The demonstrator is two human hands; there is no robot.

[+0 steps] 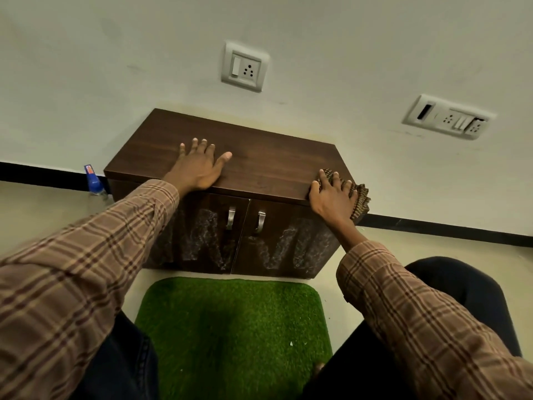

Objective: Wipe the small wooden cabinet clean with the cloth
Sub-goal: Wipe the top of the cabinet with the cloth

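Observation:
A small dark wooden cabinet stands against the wall, with two doors and metal handles. White smears streak both door fronts. My left hand lies flat on the cabinet top near its front edge, fingers spread. At the top's front right corner my right hand presses a brown checked cloth. The fingers lie over the cloth, which bunches out beyond them and hangs off the corner.
A blue spray bottle stands on the floor left of the cabinet. A green grass-like mat lies in front, between my knees. Two socket plates sit on the wall above.

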